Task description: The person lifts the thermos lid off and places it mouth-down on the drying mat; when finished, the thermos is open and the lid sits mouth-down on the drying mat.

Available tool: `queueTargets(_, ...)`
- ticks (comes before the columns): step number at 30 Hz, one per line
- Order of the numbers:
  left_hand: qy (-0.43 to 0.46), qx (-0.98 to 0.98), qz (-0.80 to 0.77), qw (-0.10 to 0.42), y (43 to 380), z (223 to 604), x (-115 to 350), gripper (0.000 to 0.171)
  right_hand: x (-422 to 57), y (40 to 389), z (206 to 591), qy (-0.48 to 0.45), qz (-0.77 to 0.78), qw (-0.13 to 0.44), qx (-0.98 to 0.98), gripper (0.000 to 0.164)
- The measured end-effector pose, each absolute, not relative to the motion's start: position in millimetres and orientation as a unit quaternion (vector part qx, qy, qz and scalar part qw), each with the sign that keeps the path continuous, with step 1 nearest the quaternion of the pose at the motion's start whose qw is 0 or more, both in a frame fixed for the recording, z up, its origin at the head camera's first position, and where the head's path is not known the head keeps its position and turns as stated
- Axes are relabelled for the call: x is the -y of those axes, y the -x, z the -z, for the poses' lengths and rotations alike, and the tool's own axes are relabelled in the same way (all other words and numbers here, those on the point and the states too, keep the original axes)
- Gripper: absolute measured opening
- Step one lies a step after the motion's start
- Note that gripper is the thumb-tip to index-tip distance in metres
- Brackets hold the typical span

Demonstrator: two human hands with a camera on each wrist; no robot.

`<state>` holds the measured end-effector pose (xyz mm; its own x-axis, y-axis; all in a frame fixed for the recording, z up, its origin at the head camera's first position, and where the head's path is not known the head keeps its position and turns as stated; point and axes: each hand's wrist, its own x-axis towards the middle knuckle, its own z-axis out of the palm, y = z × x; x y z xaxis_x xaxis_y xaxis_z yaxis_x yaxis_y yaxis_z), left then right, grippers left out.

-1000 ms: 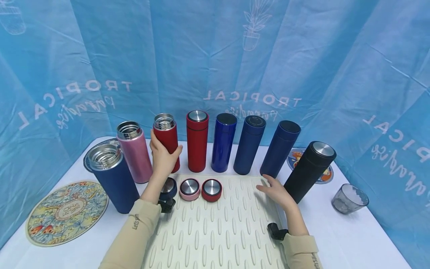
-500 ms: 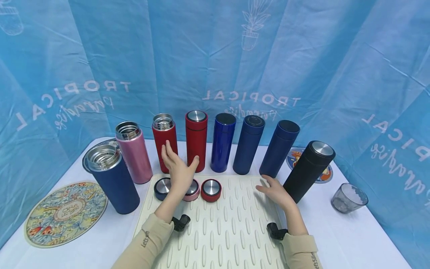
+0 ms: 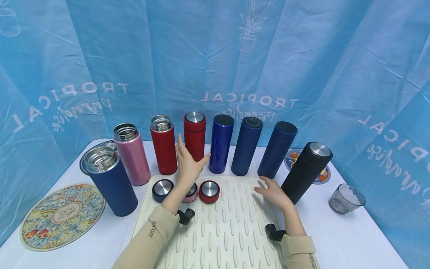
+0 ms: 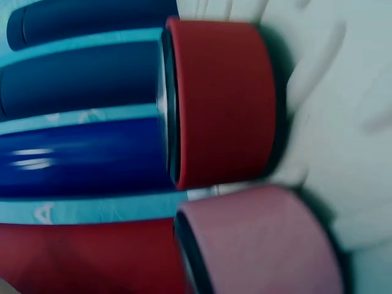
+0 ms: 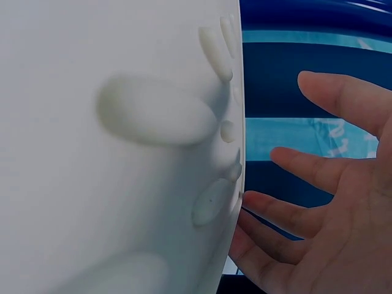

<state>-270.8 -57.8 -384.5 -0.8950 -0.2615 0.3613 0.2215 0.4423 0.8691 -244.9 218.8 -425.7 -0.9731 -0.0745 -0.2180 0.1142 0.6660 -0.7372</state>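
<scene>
My left hand (image 3: 190, 164) is in front of the capped red thermos (image 3: 195, 138), its fingers to the left of it and its thumb spread to the right. Whether it touches the thermos, I cannot tell. An uncapped red thermos (image 3: 164, 151) stands left of it. Below the hand, a navy lid (image 3: 162, 189), a partly covered pink lid (image 4: 263, 242) and a red lid (image 4: 223, 104) sit on the mat. My right hand (image 3: 274, 194) holds nothing, fingers apart over the mat's far right edge, nearest a navy thermos (image 3: 277, 151) and the black thermos (image 3: 304, 173).
Uncapped pink (image 3: 133, 158) and navy (image 3: 114, 186) thermoses stand at the left. A glossy blue thermos (image 3: 221, 145) and another navy one (image 3: 246, 149) stand behind the cream mat (image 3: 231, 224). A glass (image 3: 346, 200) is at the right, a patterned placemat (image 3: 64, 216) at the left.
My left hand has let go of the uncapped red thermos and moved right to the capped red one. The uncapped thermos stands by itself. My right hand stays about where it was.
</scene>
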Motion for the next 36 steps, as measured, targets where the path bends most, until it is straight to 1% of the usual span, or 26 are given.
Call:
queueTargets(8, -0.014, 0.813, 0.547, 0.200, 293.7, 381.1, 65.1, 0.102, -218.5, 243.8, 423.6, -0.016, 0.397, 0.118, -0.910, 0.064)
queueTargets(16, -0.017, 0.814, 0.555, 0.172, 307.2, 380.7, 68.3, 0.095, -217.3, 243.8, 423.5, -0.018, 0.397, 0.121, -0.909, 0.064)
queueTargets(26, -0.030, 0.825, 0.544, 0.147, 311.3, 378.5, 74.6, 0.087, -217.0, 244.5, 422.2, -0.011, 0.394, 0.120, -0.911, 0.064)
queueTargets(36, -0.035, 0.841, 0.523, 0.133, 308.6, 381.2, 76.8, 0.086, -217.5, 243.5, 422.3, -0.013, 0.389, 0.123, -0.913, 0.064)
